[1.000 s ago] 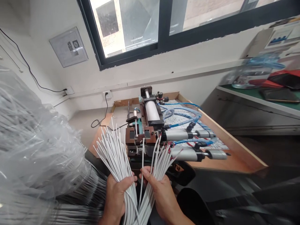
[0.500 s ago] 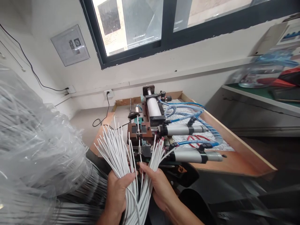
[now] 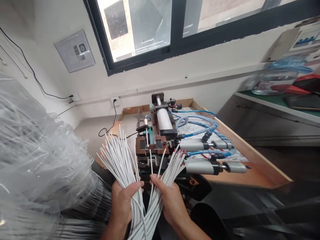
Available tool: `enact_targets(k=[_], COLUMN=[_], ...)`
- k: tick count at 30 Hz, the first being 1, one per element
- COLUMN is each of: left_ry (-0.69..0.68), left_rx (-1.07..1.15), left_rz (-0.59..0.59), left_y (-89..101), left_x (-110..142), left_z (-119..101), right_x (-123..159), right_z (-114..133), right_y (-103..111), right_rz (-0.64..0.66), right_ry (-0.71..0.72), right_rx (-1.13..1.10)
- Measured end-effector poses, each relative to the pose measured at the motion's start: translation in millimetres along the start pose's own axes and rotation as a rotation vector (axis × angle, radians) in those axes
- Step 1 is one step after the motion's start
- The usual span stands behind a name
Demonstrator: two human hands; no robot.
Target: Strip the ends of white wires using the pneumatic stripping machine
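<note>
My left hand is closed round a thick bundle of white wires, whose plain ends fan upward to the left. Another bundle of white wires, some with reddish tips, leans right in my right hand. One single white wire stands apart between the bundles, at my right thumb and fingertips. Its upper end is just in front of the machine's brown clamp blocks, which stand with a gap between them. Lower down, the two bundles cross and run out of view. The wires hide some of my fingers.
Metal cylinders with blue air hoses lie to the machine's right, inside a wooden-edged bench tray. Plastic-wrapped wire bundles crowd the left side. A green shelf holds a clear plastic container at the right.
The machine's clamp blocks have moved apart, and the right-hand cylinder parts have shifted right. My hands are spread a little wider. A loose middle wire now leans toward the right bundle.
</note>
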State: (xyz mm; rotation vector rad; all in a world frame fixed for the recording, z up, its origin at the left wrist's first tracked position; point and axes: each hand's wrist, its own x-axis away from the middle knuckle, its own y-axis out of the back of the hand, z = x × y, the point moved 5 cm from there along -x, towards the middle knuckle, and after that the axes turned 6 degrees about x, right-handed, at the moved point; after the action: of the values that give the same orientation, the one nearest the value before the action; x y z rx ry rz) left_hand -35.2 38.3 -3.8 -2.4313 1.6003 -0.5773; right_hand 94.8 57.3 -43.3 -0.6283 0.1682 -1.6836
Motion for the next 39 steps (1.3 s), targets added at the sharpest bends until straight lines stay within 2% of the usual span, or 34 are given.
enact_targets(k=[8,10,15,17,20,23,26,32,39], left_ry=[-0.033,-0.039,-0.026,-0.031,-0.020,0.008,0.010,-0.003,-0.002], left_rx=[0.004,0.007,0.048,0.042,0.019,-0.011,-0.007,-0.012,-0.011], left_rz=[0.041,0.062,0.153,0.173,0.181,0.115,0.055,0.015,-0.001], left_y=[-3.2,-4.0,-8.8,-9.9,-9.7,-4.7,0.1,1.6,-2.5], left_x=[-4,-4,0,2,4,2,-1,-3,-6], left_z=[-4,-2,1,3,6,8,6,1,-2], right_x=[-3,-2,6,8,9,8,7,3,-4], right_z=[2,2,7,8,8,6,6,8,2], right_y=[-13,-16,-27,-27,-19,-11,-9,-6,-7], right_rz=[0.002,0.060,0.324,0.359,0.281,0.178,0.142,0.055,-0.003], right_ry=[-0.178,-0.211,-0.215,-0.173,-0.079,-0.032,-0.023,-0.003,-0.069], right_rx=[-0.163,-0.182,-0.145,-0.103,-0.059,-0.035,0.007,-0.012,-0.069])
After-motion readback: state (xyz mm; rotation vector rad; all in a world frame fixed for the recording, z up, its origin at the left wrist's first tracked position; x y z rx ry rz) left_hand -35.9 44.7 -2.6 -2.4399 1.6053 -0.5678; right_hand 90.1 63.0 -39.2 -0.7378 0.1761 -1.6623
